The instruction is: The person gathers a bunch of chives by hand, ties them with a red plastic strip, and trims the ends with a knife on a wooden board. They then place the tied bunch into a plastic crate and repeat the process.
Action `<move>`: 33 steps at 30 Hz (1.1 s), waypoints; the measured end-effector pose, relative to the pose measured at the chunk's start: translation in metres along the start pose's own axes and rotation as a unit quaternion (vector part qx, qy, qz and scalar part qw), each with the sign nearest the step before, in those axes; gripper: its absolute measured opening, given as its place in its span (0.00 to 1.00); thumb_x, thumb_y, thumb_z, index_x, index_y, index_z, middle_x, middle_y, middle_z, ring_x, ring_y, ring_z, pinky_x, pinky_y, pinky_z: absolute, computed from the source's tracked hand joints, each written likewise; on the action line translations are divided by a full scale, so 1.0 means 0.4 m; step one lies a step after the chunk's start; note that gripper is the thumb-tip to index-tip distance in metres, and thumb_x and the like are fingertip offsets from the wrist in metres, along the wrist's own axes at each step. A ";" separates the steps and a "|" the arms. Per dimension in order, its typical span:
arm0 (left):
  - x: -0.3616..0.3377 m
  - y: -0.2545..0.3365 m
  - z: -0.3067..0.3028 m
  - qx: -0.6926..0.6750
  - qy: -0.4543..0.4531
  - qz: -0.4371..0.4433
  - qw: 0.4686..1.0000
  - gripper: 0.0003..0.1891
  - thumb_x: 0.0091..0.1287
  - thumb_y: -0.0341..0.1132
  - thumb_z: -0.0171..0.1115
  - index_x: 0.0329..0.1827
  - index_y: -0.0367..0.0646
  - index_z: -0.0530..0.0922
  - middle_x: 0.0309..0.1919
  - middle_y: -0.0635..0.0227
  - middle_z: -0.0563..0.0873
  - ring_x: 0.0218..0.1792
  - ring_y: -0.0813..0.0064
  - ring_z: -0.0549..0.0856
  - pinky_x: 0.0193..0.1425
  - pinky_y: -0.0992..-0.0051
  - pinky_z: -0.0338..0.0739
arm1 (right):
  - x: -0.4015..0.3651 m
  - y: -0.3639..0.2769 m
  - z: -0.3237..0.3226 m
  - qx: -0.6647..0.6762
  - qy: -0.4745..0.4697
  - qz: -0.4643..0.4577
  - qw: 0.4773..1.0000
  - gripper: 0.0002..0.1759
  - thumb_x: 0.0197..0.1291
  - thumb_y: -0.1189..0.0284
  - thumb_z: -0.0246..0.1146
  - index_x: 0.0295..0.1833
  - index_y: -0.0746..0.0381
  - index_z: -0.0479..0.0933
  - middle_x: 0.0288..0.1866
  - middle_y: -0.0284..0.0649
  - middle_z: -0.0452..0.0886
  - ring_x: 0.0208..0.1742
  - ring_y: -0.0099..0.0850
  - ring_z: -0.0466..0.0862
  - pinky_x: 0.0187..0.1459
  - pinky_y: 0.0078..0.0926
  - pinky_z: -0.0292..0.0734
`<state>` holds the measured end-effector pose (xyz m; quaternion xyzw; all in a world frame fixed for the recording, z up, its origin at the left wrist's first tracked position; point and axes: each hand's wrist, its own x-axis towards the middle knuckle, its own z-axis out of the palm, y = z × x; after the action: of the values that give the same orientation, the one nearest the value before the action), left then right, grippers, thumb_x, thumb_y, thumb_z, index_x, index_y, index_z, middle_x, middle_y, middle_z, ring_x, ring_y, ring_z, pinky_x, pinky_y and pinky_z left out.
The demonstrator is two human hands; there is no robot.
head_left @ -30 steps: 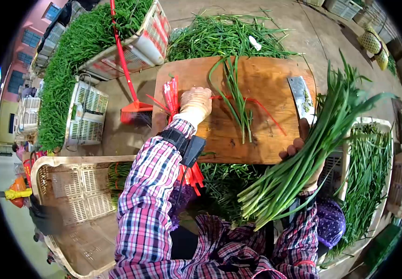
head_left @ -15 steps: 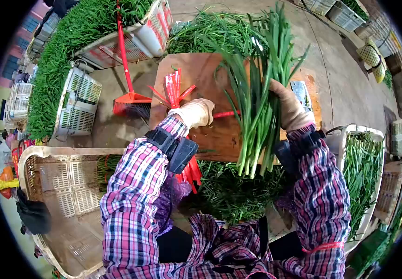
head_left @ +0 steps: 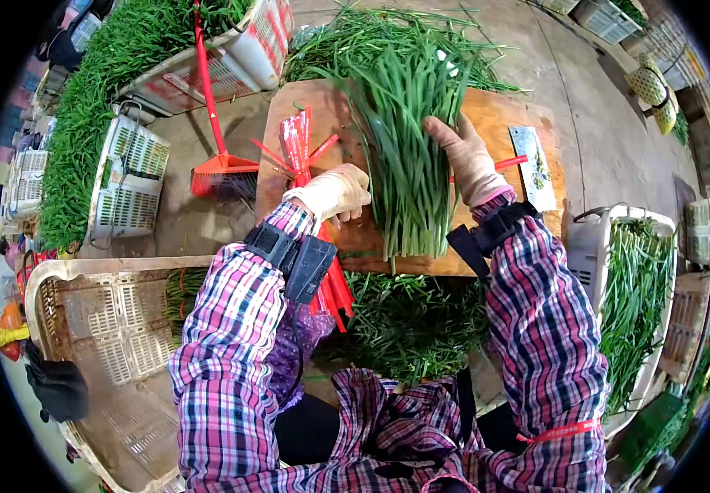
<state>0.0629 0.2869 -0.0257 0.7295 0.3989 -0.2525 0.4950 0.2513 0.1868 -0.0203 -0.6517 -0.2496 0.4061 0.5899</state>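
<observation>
A bunch of green chives (head_left: pixel 408 164) lies on the wooden board (head_left: pixel 527 123), cut stem ends towards me. Beneath it runs a red tie strip (head_left: pixel 509 163), its end showing on the right. My right hand (head_left: pixel 470 156), in a pale glove with bare fingertips, rests at the bunch's right side, thumb and fingers apart, thumb touching the leaves. Left of the bunch, my left hand (head_left: pixel 334 195) is closed, fingers curled at the strip's other side; the held end is hidden. More red strips (head_left: pixel 299 144) lie bundled under my left wrist and hang over the board's near edge.
Loose chives (head_left: pixel 371 41) are heaped behind the board, and cut leaves (head_left: pixel 412 324) lie below it. A white crate (head_left: pixel 605 246) of chives stands right, a large tan crate (head_left: pixel 116 324) left. A red broom (head_left: pixel 223 164) stands beside the board. A speckled card (head_left: pixel 533 168) lies on it.
My right hand has brought the chives left and down from above the board onto the strip, and its fingers have spread. The strip's end now shows right of the bunch. My left hand stays nearly in place.
</observation>
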 end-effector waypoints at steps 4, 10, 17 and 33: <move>0.005 -0.020 -0.002 -0.015 0.035 0.003 0.999 0.08 0.64 0.35 0.56 0.34 0.39 0.75 0.21 0.66 0.81 0.17 0.74 0.78 0.19 0.72 0.73 | -0.083 -0.036 -0.068 0.000 0.044 -0.044 0.998 0.47 0.55 0.60 0.69 0.72 0.71 0.53 0.71 0.52 0.62 0.70 0.37 0.64 0.70 0.29 0.56; 0.001 -0.038 -0.004 0.002 0.076 0.000 0.997 0.12 0.64 0.37 0.56 0.41 0.37 0.79 0.27 0.62 0.83 0.25 0.68 0.82 0.26 0.67 0.80 | -0.359 -0.070 -0.108 0.019 -0.065 -0.065 0.996 0.13 0.65 0.70 0.60 0.49 0.68 0.79 0.41 0.37 0.84 0.43 0.27 0.82 0.50 0.25 0.76; 0.015 -0.032 -0.004 -0.025 0.065 -0.032 0.997 0.08 0.63 0.38 0.58 0.35 0.42 0.77 0.18 0.70 0.77 0.14 0.76 0.73 0.15 0.73 0.69 | -0.442 0.161 -0.006 -0.369 -0.296 0.018 0.881 0.14 0.60 0.61 0.58 0.41 0.59 0.80 0.35 0.49 0.82 0.41 0.48 0.81 0.44 0.42 0.75; -0.016 -0.036 0.011 -0.047 0.078 -0.027 0.995 0.10 0.63 0.40 0.56 0.35 0.42 0.78 0.18 0.71 0.78 0.14 0.79 0.73 0.15 0.75 0.65 | -0.400 0.113 -0.135 0.007 0.015 0.211 0.977 0.10 0.62 0.71 0.62 0.47 0.64 0.79 0.28 0.34 0.81 0.24 0.19 0.76 0.25 0.16 0.71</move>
<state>0.0474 0.2835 -0.0300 0.7117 0.4677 -0.1891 0.4888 0.2016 0.0194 -0.0279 -0.6919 -0.0946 0.5130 0.4992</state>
